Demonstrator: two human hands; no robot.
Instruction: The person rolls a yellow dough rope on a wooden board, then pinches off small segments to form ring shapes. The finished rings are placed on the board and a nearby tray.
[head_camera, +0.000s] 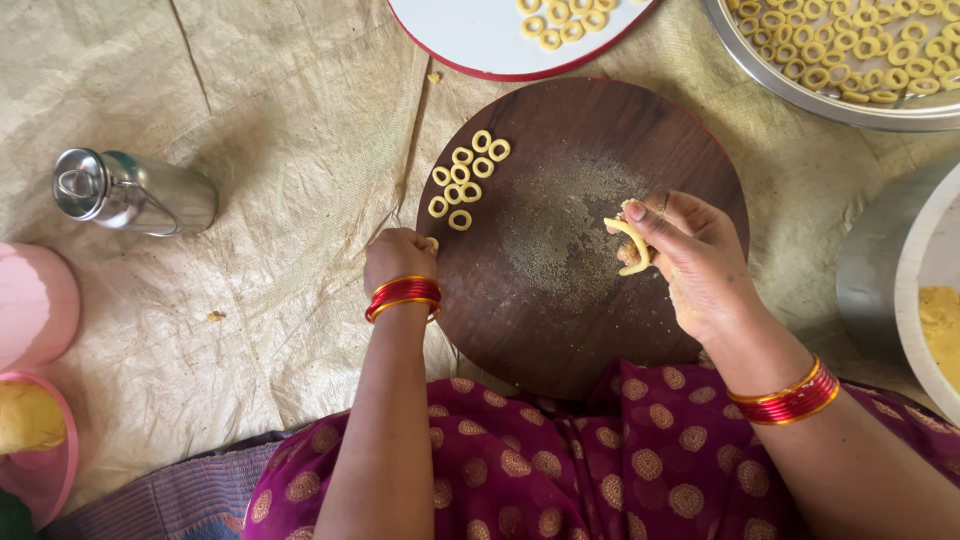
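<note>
A round dark wooden board (560, 330) lies on the cloth in front of me, dusted with flour in its middle. Several small yellow dough rings (464, 178) sit in a cluster at its upper left. My right hand (690, 262) hovers over the board's right side, fingers pinched on a curved strip of yellow dough (634, 246). My left hand (398, 256) rests closed at the board's left edge, with a small bit of dough showing at its fingertips. Red and gold bangles circle both wrists.
A white plate with a red rim (470, 45) and a steel tray (800, 95), both carrying dough rings, lie at the top. A steel flask (135, 192) lies on its side at left. Pink containers (35, 300) stand at far left, a bowl of yellow dough (940, 330) at right.
</note>
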